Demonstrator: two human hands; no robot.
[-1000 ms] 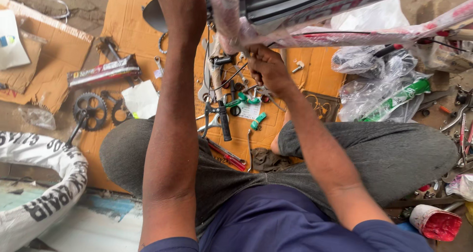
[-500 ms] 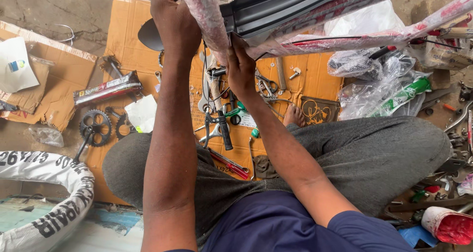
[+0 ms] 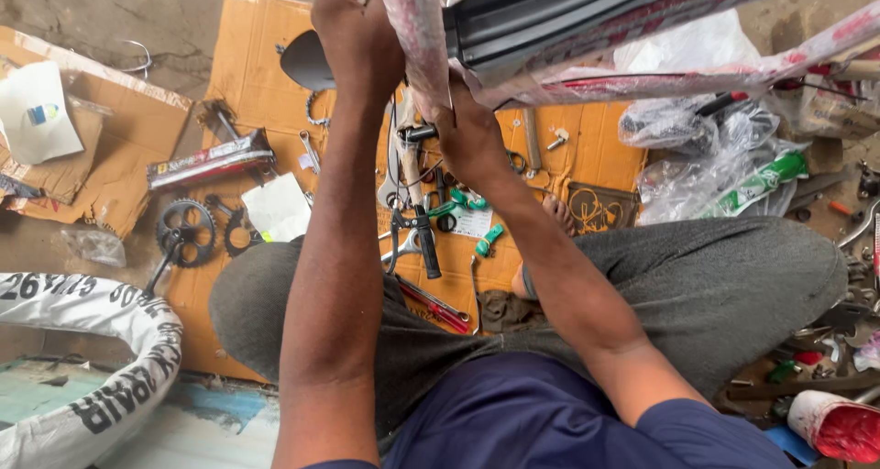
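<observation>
At far left, a white bicycle tyre with black lettering (image 3: 82, 368) lies on the floor, well apart from my hands. A black toothed chainring with crank arm (image 3: 183, 235) rests on the flattened brown cardboard sheet (image 3: 247, 56). My left hand (image 3: 353, 29) is closed around the upper end of the plastic-wrapped red-and-black bicycle frame with black mudguard (image 3: 587, 29), held above my crossed legs. My right hand (image 3: 467, 139) grips the wrapped tube from beneath, fingers curled around it. I judge the frame stiff and moderately heavy; the film wrap looks slippery, so the tube itself is the place to hold. Loose hand tools (image 3: 422, 221) lie below. The frame runs off the top edge, and my left fingertips are hidden.
</observation>
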